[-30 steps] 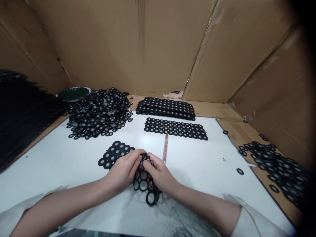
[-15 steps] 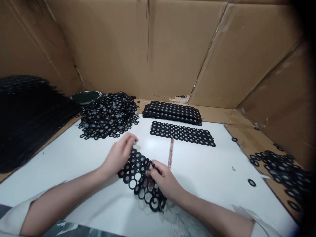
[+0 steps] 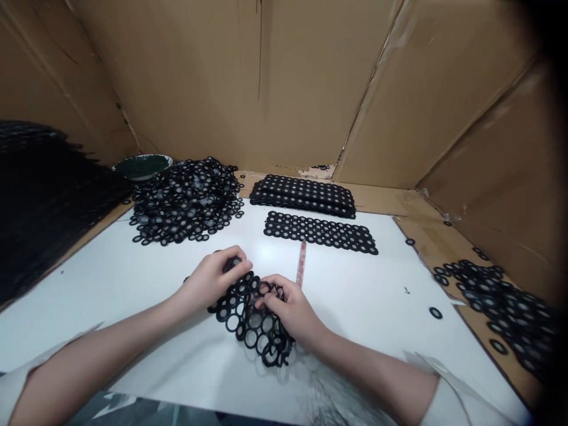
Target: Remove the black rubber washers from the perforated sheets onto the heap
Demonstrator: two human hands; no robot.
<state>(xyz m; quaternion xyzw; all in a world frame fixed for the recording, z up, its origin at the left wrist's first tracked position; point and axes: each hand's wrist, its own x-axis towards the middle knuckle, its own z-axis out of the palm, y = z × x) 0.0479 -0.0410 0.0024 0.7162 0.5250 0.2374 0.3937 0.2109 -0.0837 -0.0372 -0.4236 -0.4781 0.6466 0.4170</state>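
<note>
A black sheet of joined rings (image 3: pixel 234 322) lies bunched over the white board in front of me; some rings are hollow, others look filled with pale discs. My left hand (image 3: pixel 217 275) is closed on its upper left part, thumb and fingers bent over the rings. At the upper right, my right hand (image 3: pixel 295 307) pinches a gathered fold of the same sheet, its fingertips partly hidden by rings. Just beyond the right hand lies a narrow strip with red marks (image 3: pixel 302 263). A flat ring sheet (image 3: pixel 320 232) rests past the strip's far end.
A heap of small black rings (image 3: pixel 186 201) and a bowl of dark green material (image 3: pixel 142 167) stand at back left. Behind the flat sheet is a stack of sheets (image 3: pixel 304 195). Loose larger rings (image 3: pixel 506 307) lie on cardboard at right. Cardboard walls (image 3: pixel 199 77) enclose the board.
My left hand has come down from above the sheet's upper edge and now grips its upper left part. The right hand keeps its hold. The whole view has shifted slightly.
</note>
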